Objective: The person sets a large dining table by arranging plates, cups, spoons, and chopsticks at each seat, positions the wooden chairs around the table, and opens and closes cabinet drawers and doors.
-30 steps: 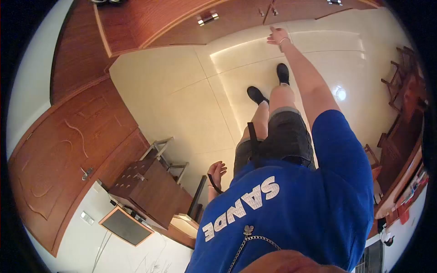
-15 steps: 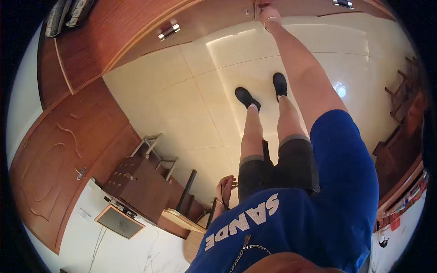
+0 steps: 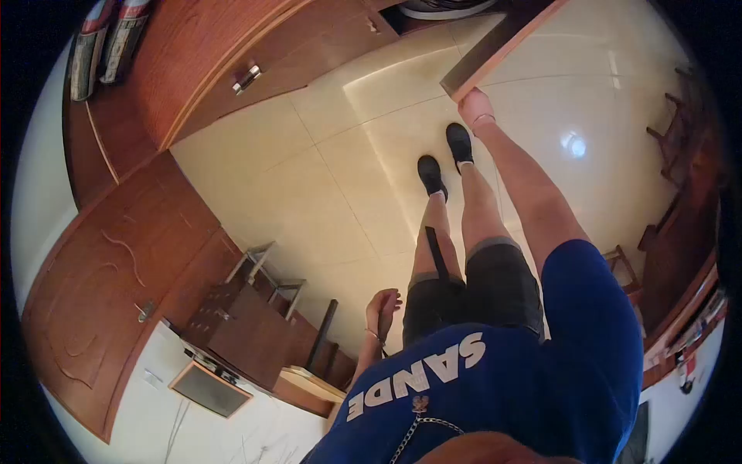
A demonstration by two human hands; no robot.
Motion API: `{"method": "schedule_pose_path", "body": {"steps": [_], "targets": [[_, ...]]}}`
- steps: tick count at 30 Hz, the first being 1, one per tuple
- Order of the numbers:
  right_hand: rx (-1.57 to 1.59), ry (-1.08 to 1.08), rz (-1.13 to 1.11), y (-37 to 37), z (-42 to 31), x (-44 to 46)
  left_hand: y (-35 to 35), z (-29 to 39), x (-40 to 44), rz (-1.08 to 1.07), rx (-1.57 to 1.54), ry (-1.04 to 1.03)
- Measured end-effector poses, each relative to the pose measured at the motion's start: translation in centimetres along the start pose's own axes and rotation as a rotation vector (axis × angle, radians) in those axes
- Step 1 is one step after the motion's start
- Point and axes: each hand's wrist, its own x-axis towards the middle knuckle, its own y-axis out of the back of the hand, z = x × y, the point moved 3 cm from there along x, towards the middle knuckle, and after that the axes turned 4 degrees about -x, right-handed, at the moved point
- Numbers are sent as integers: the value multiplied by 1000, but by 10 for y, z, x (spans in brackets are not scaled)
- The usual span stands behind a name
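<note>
My right hand [image 3: 475,109] is closed around the free edge of a reddish-brown cabinet door [image 3: 498,54], which stands swung out from the cabinet over the floor. In the opening behind it, a light curved rim [image 3: 448,11] shows, with dark contents I cannot make out. My left hand [image 3: 382,305] hangs beside my left thigh, its fingers loosely bent and apart, with nothing seen in it. A dark strap [image 3: 436,251] dangles against my shorts.
The cabinet [image 3: 286,54] with metal handles runs along the front. A wooden room door [image 3: 93,294] is at left, near a brown box-like cabinet [image 3: 247,332] and metal-legged frame [image 3: 287,296]. Wooden stools [image 3: 666,139] stand at right on the tiled floor [image 3: 309,185].
My right hand has pulled the cabinet door open and toward me, exposing the inside. My feet have shifted. My left hand has stayed beside my thigh.
</note>
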Motion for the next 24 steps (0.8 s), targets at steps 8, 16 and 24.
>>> {"method": "schedule_pose_path", "body": {"steps": [8, 16, 24], "targets": [[191, -114, -14, 21, 108, -95, 33, 122, 152, -4, 538, -567], [422, -245, -55, 8, 220, -113, -133, 361, 284, 82, 518, -710], [294, -171, -144, 40, 210, -119, -215, 438, 374, 197, 283, -637]]}}
